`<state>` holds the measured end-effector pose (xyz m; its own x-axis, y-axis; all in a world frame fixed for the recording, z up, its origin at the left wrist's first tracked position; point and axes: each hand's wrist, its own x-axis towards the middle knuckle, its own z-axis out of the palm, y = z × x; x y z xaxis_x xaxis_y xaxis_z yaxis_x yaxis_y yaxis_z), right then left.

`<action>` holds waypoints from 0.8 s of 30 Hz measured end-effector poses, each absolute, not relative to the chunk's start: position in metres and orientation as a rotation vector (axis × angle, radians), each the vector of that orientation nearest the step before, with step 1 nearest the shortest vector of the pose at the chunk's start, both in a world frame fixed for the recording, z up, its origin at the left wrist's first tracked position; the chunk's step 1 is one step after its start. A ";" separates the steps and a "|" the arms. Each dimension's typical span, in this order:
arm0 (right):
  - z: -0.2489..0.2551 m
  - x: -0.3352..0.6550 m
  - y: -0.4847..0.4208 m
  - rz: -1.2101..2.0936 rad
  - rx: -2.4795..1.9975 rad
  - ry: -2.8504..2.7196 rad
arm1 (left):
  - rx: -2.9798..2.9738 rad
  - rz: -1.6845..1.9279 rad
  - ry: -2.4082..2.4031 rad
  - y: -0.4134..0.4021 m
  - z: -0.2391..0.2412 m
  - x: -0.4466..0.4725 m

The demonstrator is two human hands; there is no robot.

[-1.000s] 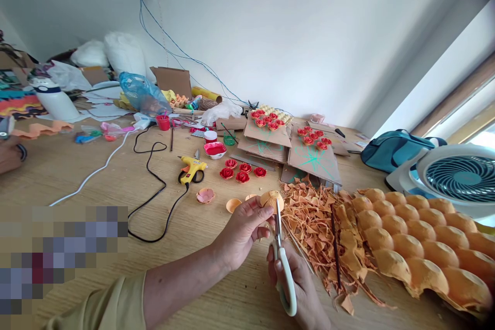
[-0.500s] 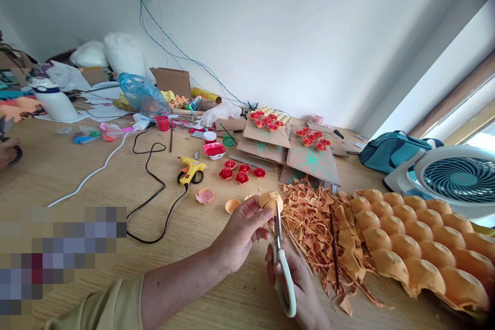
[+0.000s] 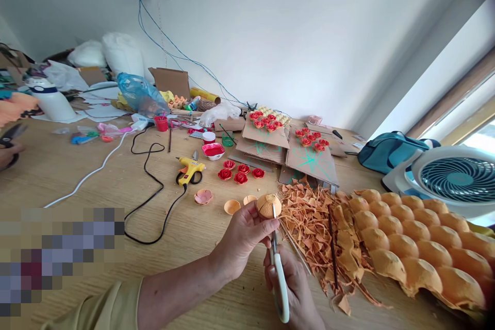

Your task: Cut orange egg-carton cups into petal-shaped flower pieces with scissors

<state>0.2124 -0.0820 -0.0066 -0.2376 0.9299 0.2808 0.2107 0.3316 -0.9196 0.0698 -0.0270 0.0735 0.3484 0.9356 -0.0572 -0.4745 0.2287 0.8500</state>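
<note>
My left hand (image 3: 242, 234) pinches an orange egg-carton cup (image 3: 268, 205) by its edge, with slits running down its side. Closed round the handles of white-handled scissors (image 3: 281, 283), my right hand (image 3: 296, 278) holds their blades up against the cup. Just beyond the left hand lie an orange cup (image 3: 232, 207) and another partly hidden behind the fingers. A pinkish petal-cut cup (image 3: 203, 196) sits farther left. Several red paper roses (image 3: 240, 178) stand behind these cups.
A heap of orange scraps (image 3: 305, 221) and a big orange egg tray (image 3: 417, 237) lie on the right, near a fan (image 3: 460, 175). A yellow glue gun (image 3: 190, 169) with a black cord is at left. At the far left, another person's hand (image 3: 10, 154) holds scissors.
The cup has turned slightly in my left hand, and the scissor blades now sit over its side. The other person's hand and scissors at the far left have shifted.
</note>
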 end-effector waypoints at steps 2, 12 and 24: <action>-0.006 0.211 -0.083 0.966 -1.036 -1.683 | 0.887 1.102 0.666 -0.028 0.073 0.071; 0.005 0.207 -0.086 0.972 -1.013 -1.682 | 0.979 1.159 0.663 -0.032 0.079 0.071; 0.000 0.206 -0.087 1.006 -1.024 -1.680 | 1.002 1.180 0.683 -0.031 0.076 0.072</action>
